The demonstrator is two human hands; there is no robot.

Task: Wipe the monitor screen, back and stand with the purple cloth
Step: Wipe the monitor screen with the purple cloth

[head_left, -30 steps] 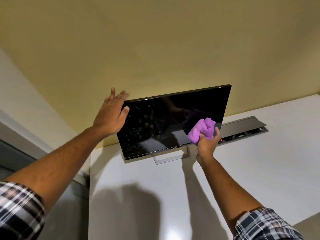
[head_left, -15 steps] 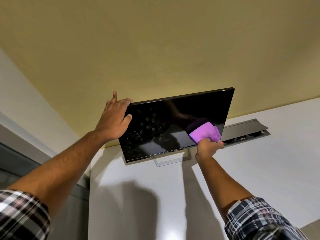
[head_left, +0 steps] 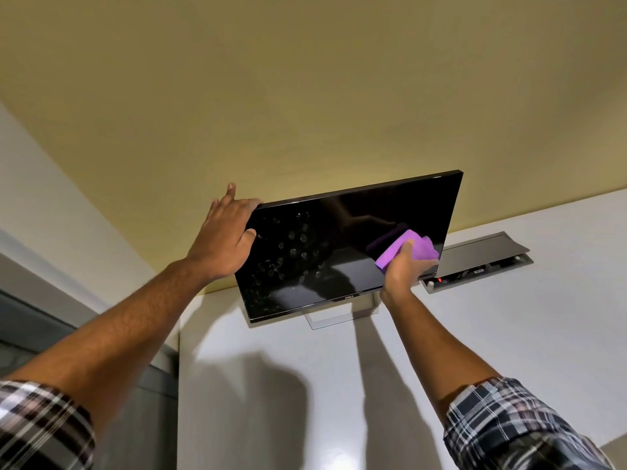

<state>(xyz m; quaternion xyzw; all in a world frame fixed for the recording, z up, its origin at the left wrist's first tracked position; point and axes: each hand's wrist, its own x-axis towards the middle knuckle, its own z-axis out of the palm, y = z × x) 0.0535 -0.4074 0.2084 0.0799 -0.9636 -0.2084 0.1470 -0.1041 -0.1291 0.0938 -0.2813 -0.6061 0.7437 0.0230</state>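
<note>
Two hands' grip [head_left: 405, 266]: one purple cloth [head_left: 407, 249], one monitor [head_left: 339, 249].

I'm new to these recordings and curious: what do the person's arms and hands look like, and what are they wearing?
Both forearms are bare, and the left hand and right hand wear no gloves. I see no watch or rings. Each arm ends in a plaid sleeve pushed up near the elbow: the left sleeve and right sleeve are checked dark with white lines.

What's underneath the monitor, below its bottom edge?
Under the monitor a silver stand rests on the white desk. The right hand, gripping the purple cloth, hides the stand's right end.
</note>
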